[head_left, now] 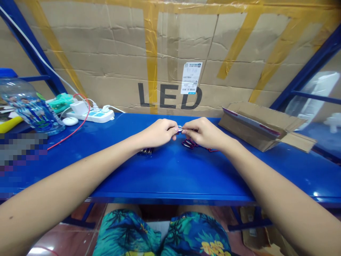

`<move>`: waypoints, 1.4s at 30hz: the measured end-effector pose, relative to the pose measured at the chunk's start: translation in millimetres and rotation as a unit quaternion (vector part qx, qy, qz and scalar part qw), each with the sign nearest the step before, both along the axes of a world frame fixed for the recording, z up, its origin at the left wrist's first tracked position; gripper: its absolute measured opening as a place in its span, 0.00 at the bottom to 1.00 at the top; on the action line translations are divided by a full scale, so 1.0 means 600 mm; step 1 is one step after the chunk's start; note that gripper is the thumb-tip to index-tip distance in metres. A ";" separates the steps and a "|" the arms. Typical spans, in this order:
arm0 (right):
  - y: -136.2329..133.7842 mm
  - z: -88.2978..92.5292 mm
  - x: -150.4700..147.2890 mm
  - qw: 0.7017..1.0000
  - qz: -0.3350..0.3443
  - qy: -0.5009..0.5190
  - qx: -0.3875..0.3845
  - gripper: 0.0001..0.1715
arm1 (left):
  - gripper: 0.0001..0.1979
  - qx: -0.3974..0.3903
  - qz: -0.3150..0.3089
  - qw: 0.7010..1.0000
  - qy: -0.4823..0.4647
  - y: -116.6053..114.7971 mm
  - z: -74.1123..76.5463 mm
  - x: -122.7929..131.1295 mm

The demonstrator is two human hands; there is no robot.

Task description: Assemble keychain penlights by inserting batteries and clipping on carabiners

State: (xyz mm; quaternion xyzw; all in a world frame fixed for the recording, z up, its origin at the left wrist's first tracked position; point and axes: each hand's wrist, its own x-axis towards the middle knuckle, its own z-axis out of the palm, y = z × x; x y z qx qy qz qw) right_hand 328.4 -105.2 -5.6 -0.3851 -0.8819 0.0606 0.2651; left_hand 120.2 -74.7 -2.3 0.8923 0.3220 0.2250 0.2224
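Over the middle of the blue table [173,174], my left hand [162,132] and my right hand [201,132] meet with pinched fingers. Between the fingertips shows a small silvery metal piece [180,129], gripped from both sides and mostly covered. Its exact kind is too small to make out. Several small dark cylindrical pieces with metallic ends [147,151] lie beneath my left wrist. Coiled red and dark cords with silvery parts [188,143] rest under my right hand, partly hidden by it.
An open cardboard box [255,128] stands at the right. At the left are a white power strip [99,115] with plugs, a red cable [71,134], a white mouse-like object [70,121] and a large plastic bottle [32,106]. A big carton marked LED [114,53] stands behind the table.
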 end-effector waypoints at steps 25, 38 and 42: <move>0.002 -0.008 0.008 0.945 0.045 0.185 -0.265 0.19 | 0.05 0.166 -0.041 0.985 -0.016 -0.020 -0.007 0.000; -0.004 -0.004 -0.010 0.879 0.063 0.322 -0.346 0.15 | 0.06 0.212 -0.069 0.975 -0.008 -0.030 0.003 -0.003; -0.001 -0.003 -0.008 0.881 0.049 0.307 -0.357 0.16 | 0.04 0.205 -0.075 0.976 -0.014 -0.021 0.006 -0.007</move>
